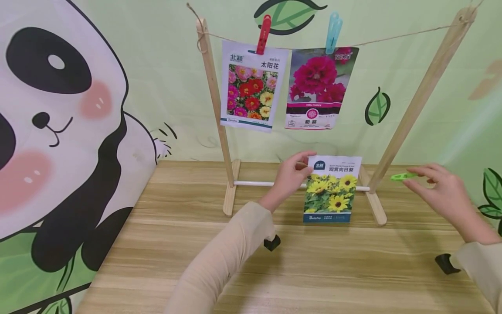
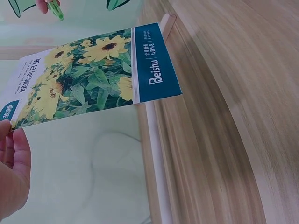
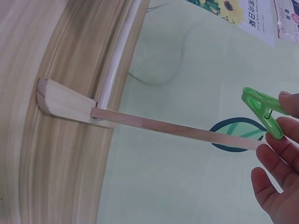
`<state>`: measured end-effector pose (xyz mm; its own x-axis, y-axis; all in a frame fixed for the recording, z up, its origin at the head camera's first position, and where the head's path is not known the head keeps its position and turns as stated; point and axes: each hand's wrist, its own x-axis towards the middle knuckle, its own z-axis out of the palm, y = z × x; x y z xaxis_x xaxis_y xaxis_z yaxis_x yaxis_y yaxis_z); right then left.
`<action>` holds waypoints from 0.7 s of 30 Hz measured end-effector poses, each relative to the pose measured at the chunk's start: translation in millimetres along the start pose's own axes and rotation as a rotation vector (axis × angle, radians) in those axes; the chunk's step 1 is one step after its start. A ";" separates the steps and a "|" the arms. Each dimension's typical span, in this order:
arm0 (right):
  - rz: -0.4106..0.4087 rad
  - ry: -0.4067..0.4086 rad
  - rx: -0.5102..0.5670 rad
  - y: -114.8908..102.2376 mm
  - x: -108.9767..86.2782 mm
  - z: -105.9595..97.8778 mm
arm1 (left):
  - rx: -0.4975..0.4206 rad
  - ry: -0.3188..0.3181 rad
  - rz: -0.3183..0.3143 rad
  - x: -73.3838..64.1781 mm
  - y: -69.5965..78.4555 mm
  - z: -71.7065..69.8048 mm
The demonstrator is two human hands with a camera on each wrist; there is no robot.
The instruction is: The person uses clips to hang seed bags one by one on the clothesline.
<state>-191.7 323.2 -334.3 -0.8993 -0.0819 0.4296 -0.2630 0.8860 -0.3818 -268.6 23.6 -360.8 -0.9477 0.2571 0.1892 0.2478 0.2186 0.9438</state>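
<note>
My left hand [image 1: 292, 174] pinches the upper left edge of a seed packet [image 1: 333, 192] printed with yellow sunflowers, holding it in front of the wooden rack. The left wrist view shows this sunflower packet [image 2: 93, 74] with its blue bottom band. Out to the right of the rack, my right hand [image 1: 445, 194] pinches a green clothespin [image 1: 404, 176] between thumb and fingers. In the right wrist view the green clothespin [image 3: 261, 109] points away from the fingertips.
A twine line [image 1: 396, 38] runs between two wooden posts. On it hang a packet of mixed flowers [image 1: 251, 91] under a red clothespin [image 1: 264, 35] and a hollyhock packet [image 1: 315, 93] under a blue clothespin [image 1: 333, 32]. The rack stands on a wood-grain table [image 1: 176, 248].
</note>
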 end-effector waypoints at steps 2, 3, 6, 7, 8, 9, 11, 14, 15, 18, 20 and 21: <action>-0.001 0.006 0.004 -1.3 1.0 -0.4 | 0.001 -0.001 0.002 0.8 0.3 -0.1; -0.004 0.009 0.004 -1.9 1.7 -0.5 | 0.003 -0.001 0.003 0.9 0.7 -0.1; -0.015 0.020 0.004 -3.5 3.3 -0.8 | 0.004 -0.001 0.005 1.7 1.4 -0.4; -0.017 0.022 0.002 -4.0 3.8 -1.0 | 0.006 0.000 0.006 2.0 1.6 -0.4; -0.021 0.026 0.001 -4.3 4.3 -1.1 | 0.005 0.001 0.010 2.1 2.1 -0.5; -0.026 0.029 0.001 -4.7 4.8 -1.1 | 0.004 0.001 0.014 2.4 2.4 -0.6; -0.024 0.027 0.007 -5.5 5.4 -1.5 | 0.001 0.002 0.020 2.6 3.1 -0.8; -0.043 0.044 0.015 -6.4 6.8 -1.8 | -0.004 0.004 0.024 3.0 4.0 -1.0; -0.049 0.047 0.018 -7.0 7.2 -2.1 | -0.003 0.005 0.022 3.1 4.2 -1.1; -0.081 0.074 0.023 -8.4 9.0 -3.0 | 0.003 0.010 0.024 3.6 5.2 -0.9; -0.095 0.089 0.019 -9.5 10.4 -4.0 | 0.006 0.013 0.025 3.7 6.3 -0.8; -0.099 0.094 0.016 -10.1 11.1 -4.5 | 0.008 0.013 0.024 3.8 6.9 -0.7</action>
<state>-197.5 315.4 -322.0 -0.8324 -0.1244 0.5401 -0.3547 0.8683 -0.3467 -270.7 25.4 -353.3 -0.9441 0.2497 0.2150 0.2716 0.2202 0.9369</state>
